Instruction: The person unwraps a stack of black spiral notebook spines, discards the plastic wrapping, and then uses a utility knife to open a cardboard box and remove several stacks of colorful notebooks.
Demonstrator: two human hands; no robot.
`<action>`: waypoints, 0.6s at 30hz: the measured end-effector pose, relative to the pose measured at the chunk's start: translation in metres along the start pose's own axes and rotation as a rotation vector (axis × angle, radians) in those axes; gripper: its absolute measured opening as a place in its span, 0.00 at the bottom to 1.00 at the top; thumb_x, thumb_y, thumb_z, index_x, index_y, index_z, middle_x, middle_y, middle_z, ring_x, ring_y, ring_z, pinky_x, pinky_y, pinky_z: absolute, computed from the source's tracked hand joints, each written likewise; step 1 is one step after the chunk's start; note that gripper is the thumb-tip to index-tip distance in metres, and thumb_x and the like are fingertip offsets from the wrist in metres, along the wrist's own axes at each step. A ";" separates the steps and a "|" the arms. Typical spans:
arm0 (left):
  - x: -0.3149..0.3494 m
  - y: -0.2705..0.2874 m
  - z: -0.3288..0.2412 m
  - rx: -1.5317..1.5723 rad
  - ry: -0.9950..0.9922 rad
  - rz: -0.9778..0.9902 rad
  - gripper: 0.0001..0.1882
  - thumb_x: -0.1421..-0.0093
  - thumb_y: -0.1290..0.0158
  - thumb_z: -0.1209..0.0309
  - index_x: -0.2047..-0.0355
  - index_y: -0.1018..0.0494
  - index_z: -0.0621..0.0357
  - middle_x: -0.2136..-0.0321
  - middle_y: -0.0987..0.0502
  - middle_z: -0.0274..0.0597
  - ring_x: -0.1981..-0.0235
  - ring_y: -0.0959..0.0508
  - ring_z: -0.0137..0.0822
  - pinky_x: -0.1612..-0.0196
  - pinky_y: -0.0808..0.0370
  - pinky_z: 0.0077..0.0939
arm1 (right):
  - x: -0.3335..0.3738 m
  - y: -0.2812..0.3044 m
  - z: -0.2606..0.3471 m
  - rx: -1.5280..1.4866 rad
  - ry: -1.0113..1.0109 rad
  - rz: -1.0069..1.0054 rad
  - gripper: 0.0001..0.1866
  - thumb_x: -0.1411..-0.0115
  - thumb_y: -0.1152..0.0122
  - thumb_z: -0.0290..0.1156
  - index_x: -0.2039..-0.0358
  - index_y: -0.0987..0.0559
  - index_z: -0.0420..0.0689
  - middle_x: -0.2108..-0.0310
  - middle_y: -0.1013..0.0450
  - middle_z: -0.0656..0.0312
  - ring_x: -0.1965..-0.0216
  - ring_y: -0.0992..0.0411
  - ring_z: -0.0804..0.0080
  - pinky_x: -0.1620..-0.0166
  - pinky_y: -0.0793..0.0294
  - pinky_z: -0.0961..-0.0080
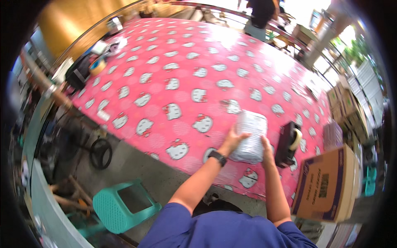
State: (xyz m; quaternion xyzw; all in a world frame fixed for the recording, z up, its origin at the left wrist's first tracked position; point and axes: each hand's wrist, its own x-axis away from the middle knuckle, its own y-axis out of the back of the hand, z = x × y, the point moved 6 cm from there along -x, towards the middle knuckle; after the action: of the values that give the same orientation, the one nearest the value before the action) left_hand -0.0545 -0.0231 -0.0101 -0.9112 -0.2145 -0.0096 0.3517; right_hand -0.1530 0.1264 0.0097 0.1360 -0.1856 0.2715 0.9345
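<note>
A silvery-white wrapped package (pixel 250 138) lies at the near right part of a table with a pink cat-patterned cover (pixel 182 97). My left hand (pixel 235 140) grips its left side, the thumb lying across the top; a dark watch is on that wrist. Along the right side of the package, my right hand (pixel 267 149) is pressed, its fingers partly hidden. Just right of that hand stands a black tape dispenser (pixel 287 144) with a pale roll of tape in it.
Cardboard box (pixel 324 184) at the table's right edge; more boxes (pixel 347 109) behind it. Green plastic stool (pixel 124 206) on the floor, lower left. A tape roll (pixel 98 67) and a black bag (pixel 78 74) lie at the far left. Another person (pixel 262 16) stands beyond the far edge.
</note>
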 end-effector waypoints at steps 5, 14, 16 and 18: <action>0.048 0.169 -0.152 -0.791 -0.508 -0.301 0.26 0.44 0.49 0.59 0.49 0.36 0.61 0.53 0.32 0.44 0.53 0.32 0.31 0.51 0.34 0.26 | -0.032 -0.178 0.039 -0.117 0.304 0.087 0.30 0.41 0.53 0.47 0.47 0.38 0.37 0.48 0.39 0.56 0.47 0.40 0.69 0.45 0.43 0.75; 0.386 0.428 -0.178 -0.657 -0.534 -1.447 0.07 0.46 0.50 0.77 0.67 0.27 0.63 0.69 0.24 0.39 0.67 0.25 0.28 0.61 0.28 0.21 | 0.045 -0.244 0.112 0.191 0.735 0.267 0.06 0.44 0.49 0.22 0.67 0.26 0.36 0.69 0.28 0.64 0.66 0.32 0.81 0.61 0.35 0.85; 0.401 0.460 -0.207 -0.624 -0.632 -1.506 0.06 0.45 0.51 0.75 0.67 0.28 0.63 0.70 0.24 0.38 0.68 0.25 0.27 0.62 0.29 0.21 | 0.033 -0.281 0.135 0.293 0.733 0.365 0.06 0.45 0.49 0.22 0.67 0.25 0.37 0.70 0.27 0.63 0.66 0.32 0.81 0.62 0.35 0.84; 0.392 0.489 -0.251 -0.578 -0.700 -1.523 0.06 0.44 0.51 0.74 0.67 0.28 0.63 0.70 0.24 0.38 0.68 0.26 0.26 0.62 0.29 0.20 | 0.017 -0.343 0.158 0.452 0.748 0.509 0.06 0.47 0.46 0.23 0.68 0.24 0.37 0.71 0.26 0.63 0.68 0.30 0.80 0.63 0.33 0.82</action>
State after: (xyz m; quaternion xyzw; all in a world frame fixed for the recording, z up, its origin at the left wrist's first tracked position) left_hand 0.5292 -0.3574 -0.0661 -0.5250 -0.8472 -0.0154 -0.0799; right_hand 0.0088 -0.2013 0.1060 0.1789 0.1978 0.5544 0.7883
